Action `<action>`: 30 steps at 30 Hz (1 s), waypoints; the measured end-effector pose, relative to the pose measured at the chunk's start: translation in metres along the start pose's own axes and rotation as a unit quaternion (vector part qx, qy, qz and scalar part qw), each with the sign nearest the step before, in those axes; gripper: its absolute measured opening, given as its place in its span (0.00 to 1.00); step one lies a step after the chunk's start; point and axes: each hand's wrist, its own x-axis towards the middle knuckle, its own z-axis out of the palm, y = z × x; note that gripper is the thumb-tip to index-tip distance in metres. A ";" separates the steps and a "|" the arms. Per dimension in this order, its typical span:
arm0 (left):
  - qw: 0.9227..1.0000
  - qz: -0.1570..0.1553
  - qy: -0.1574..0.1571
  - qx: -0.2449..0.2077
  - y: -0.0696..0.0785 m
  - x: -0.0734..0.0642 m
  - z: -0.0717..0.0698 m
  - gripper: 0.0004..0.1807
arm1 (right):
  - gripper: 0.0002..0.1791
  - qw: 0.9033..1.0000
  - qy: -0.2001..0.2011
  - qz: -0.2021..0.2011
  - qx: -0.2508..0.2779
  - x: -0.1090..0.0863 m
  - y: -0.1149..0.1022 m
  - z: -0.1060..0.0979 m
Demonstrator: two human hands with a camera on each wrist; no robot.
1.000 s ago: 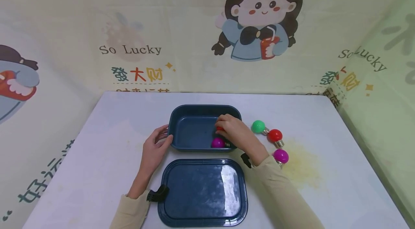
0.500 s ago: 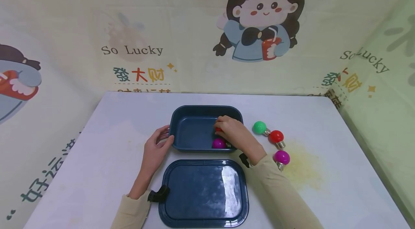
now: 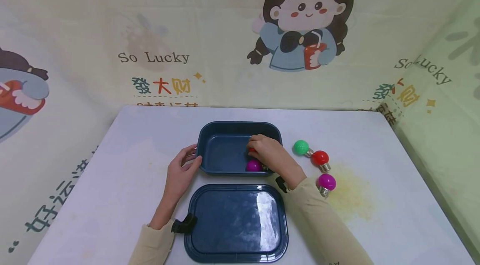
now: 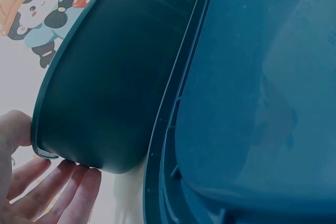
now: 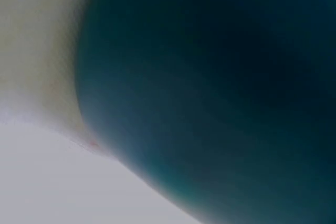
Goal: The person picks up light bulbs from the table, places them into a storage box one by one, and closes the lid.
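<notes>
A dark blue plastic box (image 3: 221, 152) stands on the white table, its open side up. At its left end my left hand (image 3: 180, 175) holds the rim, thumb at the near corner and fingers along the outer wall; the left wrist view shows these fingers (image 4: 58, 192) at the rim. Inside the right part of the box, my right hand (image 3: 271, 153) grips a red light bulb (image 3: 251, 149), mostly hidden by the fingers. A purple bulb (image 3: 253, 165) lies just below that hand, against the near wall. Blurred box wall (image 5: 210, 108) fills most of the right wrist view.
The box's blue lid (image 3: 236, 223) lies flat in front of it. Right of the box lie a green bulb (image 3: 301, 147), another red bulb (image 3: 320, 158) and another purple bulb (image 3: 327, 182). A printed cloth (image 3: 221, 48) hangs behind the table.
Both hands keep their places at the box, and the right one still grips the red bulb. The whole head view has shifted slightly.
</notes>
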 end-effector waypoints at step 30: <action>1.000 -0.023 -0.003 0.005 0.034 -0.007 -0.003 0.24 | 0.10 1.000 0.027 -0.008 0.000 -0.011 -0.003 -0.015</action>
